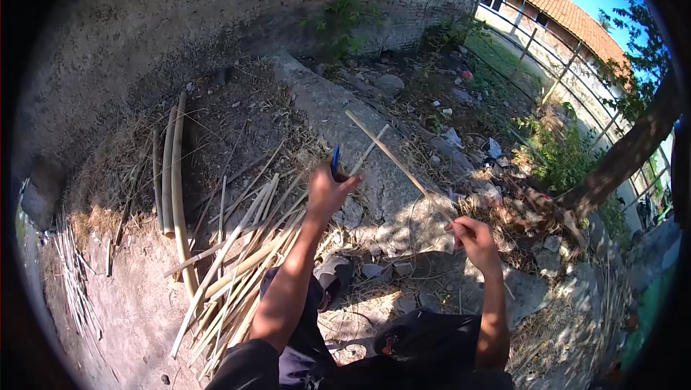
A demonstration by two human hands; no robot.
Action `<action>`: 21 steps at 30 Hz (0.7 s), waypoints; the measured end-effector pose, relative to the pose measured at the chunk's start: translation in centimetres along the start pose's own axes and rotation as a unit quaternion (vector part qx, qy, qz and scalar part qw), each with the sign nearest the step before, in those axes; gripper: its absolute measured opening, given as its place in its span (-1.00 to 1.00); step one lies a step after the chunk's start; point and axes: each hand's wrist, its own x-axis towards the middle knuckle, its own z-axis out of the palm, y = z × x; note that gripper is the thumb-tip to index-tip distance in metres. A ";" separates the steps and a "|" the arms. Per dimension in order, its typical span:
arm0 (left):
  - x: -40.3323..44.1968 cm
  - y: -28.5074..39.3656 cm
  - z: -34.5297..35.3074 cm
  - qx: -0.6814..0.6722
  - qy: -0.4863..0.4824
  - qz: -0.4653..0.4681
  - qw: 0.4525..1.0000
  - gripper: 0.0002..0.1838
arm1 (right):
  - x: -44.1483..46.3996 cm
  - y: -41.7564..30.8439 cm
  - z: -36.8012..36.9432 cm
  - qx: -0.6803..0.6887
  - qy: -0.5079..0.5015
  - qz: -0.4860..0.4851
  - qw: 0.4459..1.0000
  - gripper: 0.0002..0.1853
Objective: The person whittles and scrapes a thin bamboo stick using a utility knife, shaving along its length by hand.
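Near the middle of the head view, my left hand (329, 190) is closed round a blue-handled tool (335, 158), whose blue end sticks up above the fingers. A pale strip (374, 147) runs up and right from beside that hand. Lower right, my right hand (476, 239) pinches the near end of a long thin bamboo strip (389, 152), which slants up to the left in front of the concrete ledge. Below and left of my left hand lies a loose pile of split bamboo strips (237, 246).
Thick bamboo poles (176, 167) lie on the left by a rough wall (144, 30). A low concrete ledge (324, 106) crosses the middle. Rubble and litter lie beyond it. A leaning tree trunk (626, 156) stands right. More thin strips (75, 282) lie far left.
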 end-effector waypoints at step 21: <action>-6.2 5.6 8.9 -0.509 -0.084 0.022 0.856 -0.72 | 0.3 -2.5 8.7 -0.093 0.170 -0.175 0.965 -0.79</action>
